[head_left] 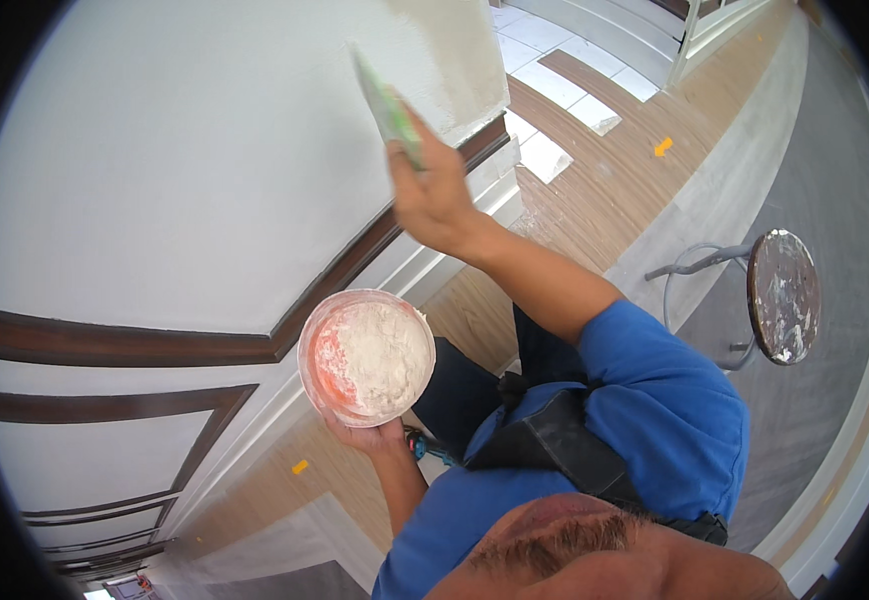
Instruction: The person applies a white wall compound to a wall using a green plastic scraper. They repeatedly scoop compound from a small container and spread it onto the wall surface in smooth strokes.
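My right hand (435, 195) grips a green putty spreader (389, 108), blurred by motion, with its blade against or very close to the white wall (175, 170). A beige patch (460, 45) shows on the wall near its corner, just beyond the spreader. Lower down, my left hand (365, 434) supports a round pinkish-red bowl (308, 375) from beneath and the side. Pale, lumpy putty (387, 358) fills most of it, and smears coat its inner wall. Part of the left hand's fingers is hidden under the bowl.
Dark wooden trim (380, 232) runs along the wall, below the spreader. To the right stands a paint-spattered stool (785, 297) with metal legs. Wood-look flooring (605, 165) meets white tiles (545, 80) at the back, and grey covering (825, 190) lies on the right side.
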`<state>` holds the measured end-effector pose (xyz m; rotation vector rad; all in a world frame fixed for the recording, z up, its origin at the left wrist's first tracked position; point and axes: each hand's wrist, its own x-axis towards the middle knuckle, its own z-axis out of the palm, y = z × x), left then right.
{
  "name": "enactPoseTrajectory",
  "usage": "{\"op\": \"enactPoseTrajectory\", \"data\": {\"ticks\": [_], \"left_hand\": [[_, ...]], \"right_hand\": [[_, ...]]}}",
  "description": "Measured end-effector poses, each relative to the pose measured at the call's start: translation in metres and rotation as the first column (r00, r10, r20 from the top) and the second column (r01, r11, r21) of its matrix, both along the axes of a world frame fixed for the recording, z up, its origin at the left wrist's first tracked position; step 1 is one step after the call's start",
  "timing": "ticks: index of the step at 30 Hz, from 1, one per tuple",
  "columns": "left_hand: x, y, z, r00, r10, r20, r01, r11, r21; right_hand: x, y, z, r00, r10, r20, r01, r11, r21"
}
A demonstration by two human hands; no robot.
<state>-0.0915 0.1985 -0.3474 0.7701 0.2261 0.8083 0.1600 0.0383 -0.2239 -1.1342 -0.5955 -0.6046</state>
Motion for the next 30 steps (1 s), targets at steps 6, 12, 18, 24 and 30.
{"op": "enactPoseTrajectory", "data": {"ticks": [6,12,18,24,30], "left_hand": [[0.003,-0.008,0.007,1.000,0.000,-0.006,0.000,1.000,0.028],[0.003,-0.006,0.009,0.999,-0.053,0.008,0.052,0.994,0.092],[0.002,0.005,-0.022,0.994,-0.096,-0.048,0.099,0.993,0.068],[0.001,0.011,-0.031,0.991,-0.088,-0.103,0.105,0.980,0.171],[0.009,0.012,-0.031,0.990,-0.130,-0.055,0.139,0.967,0.212]], "right_hand": [[-0.015,-0.052,-0.046,0.667,0.642,-0.378,-0.243,0.667,0.704],[-0.044,-0.072,-0.078,0.643,0.653,-0.399,-0.402,0.732,0.550],[-0.068,-0.099,-0.097,0.844,0.381,-0.377,-0.496,0.822,-0.280],[-0.073,-0.097,-0.061,0.912,0.369,-0.179,-0.342,0.444,-0.828],[-0.073,-0.055,-0.054,0.877,0.408,-0.255,-0.282,0.006,-0.959]]}}
